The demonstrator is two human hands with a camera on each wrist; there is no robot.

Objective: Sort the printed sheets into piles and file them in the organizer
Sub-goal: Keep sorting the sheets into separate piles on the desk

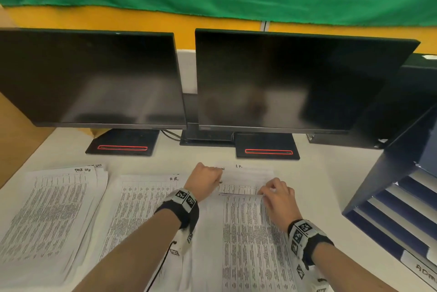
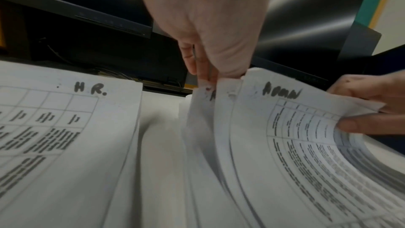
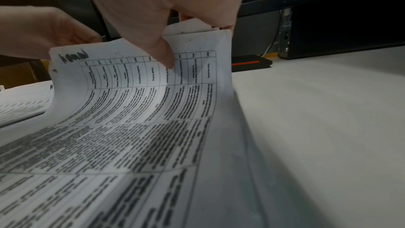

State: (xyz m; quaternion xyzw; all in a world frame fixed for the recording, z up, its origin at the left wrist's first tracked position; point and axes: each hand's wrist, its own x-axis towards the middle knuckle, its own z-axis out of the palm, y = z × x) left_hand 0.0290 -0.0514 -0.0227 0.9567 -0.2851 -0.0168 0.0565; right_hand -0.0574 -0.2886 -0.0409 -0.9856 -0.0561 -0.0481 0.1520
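Sorting is the step in hand — filing is not yet begun, judging by the sheets lying out on the white tabletop (image 1: 331, 173). Three groups of white printed sheets with dense tabular text are lying side by side: a fanned pile at the left (image 1: 52, 216), a middle pile hand-marked "H.R." (image 1: 142, 209), and a right-hand stack (image 1: 250, 239) directly in front of the person. The left hand (image 1: 204, 179) is pinching the raised top-left corner of several sheets of that stack, fingers curled round the paper. The right hand (image 1: 276, 197) is gripping the top edge of the uppermost sheet marked "ADMIN" (image 2: 282, 93), thumb on the printed face, other fingers behind; the sheet is curling upward from the stack. A further sheet lettered "I.T." (image 1: 246, 173) is lying flat beyond the hands, partly under the lifted edges. The dark blue tiered document organizer (image 1: 402, 197) is standing at the right edge of the tabletop, well apart from the piles; one of its lower shelves is carrying a label beginning "ADM" (image 1: 425, 272), the rest being cut off. Two black switched-off monitors (image 1: 295, 83) are standing behind the work area. In my judgement the next move calls for separating the ADMIN sheets cleanly from those beneath — the thin paper is likely to cling or drag a neighbour along — and then setting them down as their own pile.
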